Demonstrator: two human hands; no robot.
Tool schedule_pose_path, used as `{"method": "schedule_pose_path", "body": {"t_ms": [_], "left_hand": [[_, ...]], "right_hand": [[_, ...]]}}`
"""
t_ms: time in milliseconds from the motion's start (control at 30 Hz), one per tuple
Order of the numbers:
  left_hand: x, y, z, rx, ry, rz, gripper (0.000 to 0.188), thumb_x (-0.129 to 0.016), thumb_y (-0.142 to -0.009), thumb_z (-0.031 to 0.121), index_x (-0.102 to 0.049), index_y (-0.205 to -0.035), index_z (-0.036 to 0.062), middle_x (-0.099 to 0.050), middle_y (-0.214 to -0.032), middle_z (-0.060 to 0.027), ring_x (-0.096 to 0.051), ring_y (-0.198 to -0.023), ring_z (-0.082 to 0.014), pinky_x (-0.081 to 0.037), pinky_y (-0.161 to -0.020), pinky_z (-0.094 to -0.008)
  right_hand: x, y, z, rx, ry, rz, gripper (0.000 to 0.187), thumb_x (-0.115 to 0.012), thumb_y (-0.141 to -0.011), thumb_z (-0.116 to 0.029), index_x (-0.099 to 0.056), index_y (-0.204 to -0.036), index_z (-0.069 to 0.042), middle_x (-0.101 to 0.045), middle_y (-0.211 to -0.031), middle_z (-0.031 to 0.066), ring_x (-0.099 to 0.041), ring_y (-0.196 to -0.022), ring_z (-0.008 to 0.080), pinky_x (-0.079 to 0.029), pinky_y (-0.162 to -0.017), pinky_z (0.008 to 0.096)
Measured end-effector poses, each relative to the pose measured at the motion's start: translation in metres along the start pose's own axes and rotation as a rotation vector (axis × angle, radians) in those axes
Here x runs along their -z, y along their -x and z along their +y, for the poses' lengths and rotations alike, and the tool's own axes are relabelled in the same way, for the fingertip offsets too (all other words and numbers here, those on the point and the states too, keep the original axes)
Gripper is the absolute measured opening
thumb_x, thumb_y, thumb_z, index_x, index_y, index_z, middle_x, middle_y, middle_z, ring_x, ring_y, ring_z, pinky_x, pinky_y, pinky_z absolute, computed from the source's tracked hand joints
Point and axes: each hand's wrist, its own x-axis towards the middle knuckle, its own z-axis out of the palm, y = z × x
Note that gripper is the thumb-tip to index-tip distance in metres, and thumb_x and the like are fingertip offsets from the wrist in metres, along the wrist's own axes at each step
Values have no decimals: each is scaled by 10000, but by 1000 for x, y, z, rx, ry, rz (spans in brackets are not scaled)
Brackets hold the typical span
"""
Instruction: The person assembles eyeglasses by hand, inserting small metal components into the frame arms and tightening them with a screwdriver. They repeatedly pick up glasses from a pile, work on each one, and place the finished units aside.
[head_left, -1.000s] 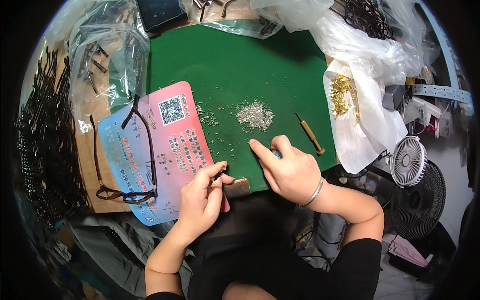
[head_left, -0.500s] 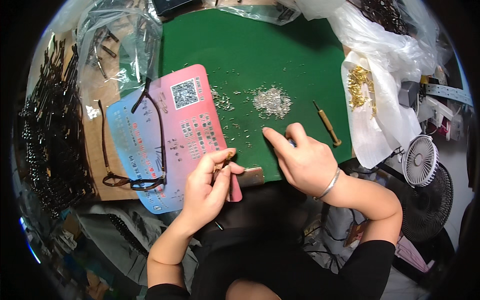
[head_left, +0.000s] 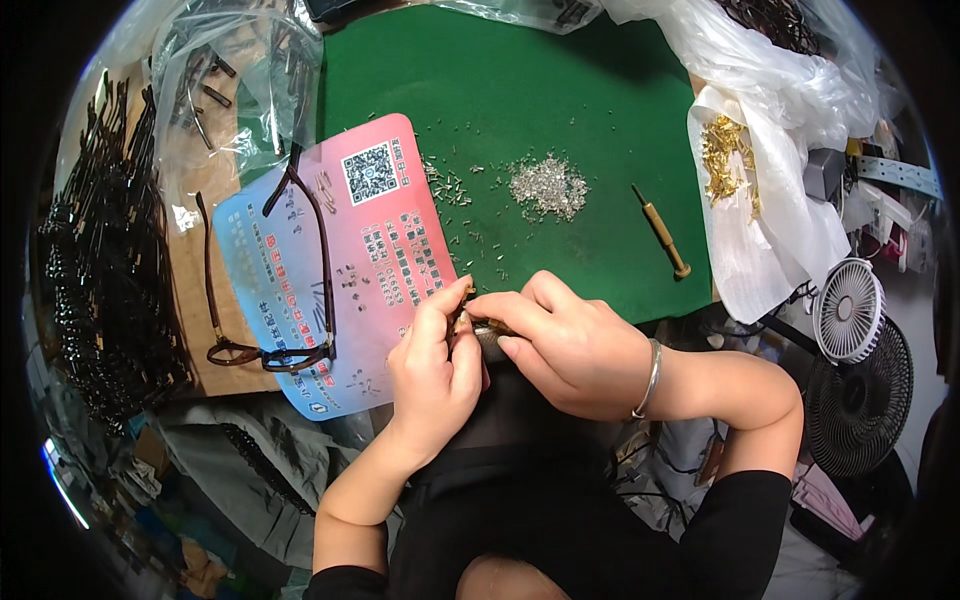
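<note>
My left hand (head_left: 432, 378) is closed on a small brown-and-amber piece (head_left: 468, 297), which looks like part of an eyeglass frame; the fingers cover most of it. My right hand (head_left: 580, 348) meets it there, with thumb and index finger pinched together; what lies between those fingertips is hidden. Just beneath them a small metal block (head_left: 490, 342) shows at the table's near edge. Beyond my hands, a pile of tiny silver screws (head_left: 549, 188) lies on the green mat (head_left: 620, 110). To the right rests a brass-handled screwdriver (head_left: 662, 240).
Left of my hands, dark-framed eyeglasses (head_left: 326, 250) lie on a pink-and-blue card (head_left: 405, 220) dotted with small parts. Many dark temple arms (head_left: 110, 250) are heaped at far left, beside a clear bag (head_left: 240, 110). Gold-coloured parts (head_left: 728, 160) sit on white plastic (head_left: 755, 275); a fan (head_left: 848, 313) stands right.
My right hand has come left and nearer, away from the mat by the screws, and now touches the piece in my left hand. The card has shifted slightly.
</note>
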Motion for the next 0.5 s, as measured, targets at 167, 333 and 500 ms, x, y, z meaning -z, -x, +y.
{"method": "schedule_pose_path", "body": {"t_ms": [167,333,500], "left_hand": [[-8,-1,-7,-179,-110,70,378,-518,-769,-70,-552,-1142,-25,-647,-879,-172,-661,-732,-263,-526,-659,-326],[-3,-2,-7,-105,-59,20,381,-506,-774,-73,-546,-1151,-24,-647,-890,-182,-669,-768,-267,-526,-671,-326],[1,-7,-4,-155,-83,7,371,-503,-782,-72,-540,-1148,-29,-648,-872,-179,-670,-774,-269,-523,-686,-326]], "right_hand": [[1,-3,4,-66,-217,-25,330,-467,-909,-135,-464,-1237,-95,-510,-859,76,-575,-623,199,-492,-538,306],[21,-18,1,-466,-880,-365,328,-378,-965,-173,-436,-1267,-60,-518,-761,10,-499,-487,72,-415,-422,211],[17,-19,6,-440,-907,-345,298,-373,-965,-167,-445,-1233,-58,-520,-771,14,-498,-482,73,-409,-420,207]]}}
